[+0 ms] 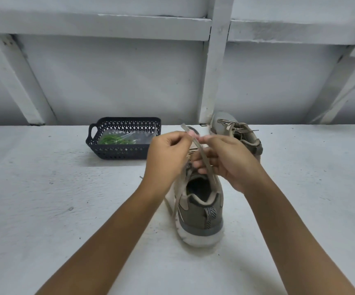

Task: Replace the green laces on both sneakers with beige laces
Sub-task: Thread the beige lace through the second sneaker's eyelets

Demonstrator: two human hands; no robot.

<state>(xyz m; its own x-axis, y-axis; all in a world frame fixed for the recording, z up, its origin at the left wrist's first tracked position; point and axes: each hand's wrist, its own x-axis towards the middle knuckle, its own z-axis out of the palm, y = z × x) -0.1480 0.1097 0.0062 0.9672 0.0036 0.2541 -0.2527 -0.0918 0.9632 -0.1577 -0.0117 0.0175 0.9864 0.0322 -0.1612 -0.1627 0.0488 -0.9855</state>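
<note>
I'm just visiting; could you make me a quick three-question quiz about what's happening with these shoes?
1. True or false: the green laces lie in the dark perforated plastic basket.
2. Both the left hand and the right hand pinch: A) the flat beige lace B) a plastic bag C) a sock.
3. Fill in: the far olive-grey sneaker already wears ____ laces.
Key: 1 true; 2 A; 3 beige.

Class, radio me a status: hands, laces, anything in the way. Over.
Left hand, right hand both pinching beige lace above near sneaker. Far sneaker laced beige. Green laces in basket, clear of work.
</note>
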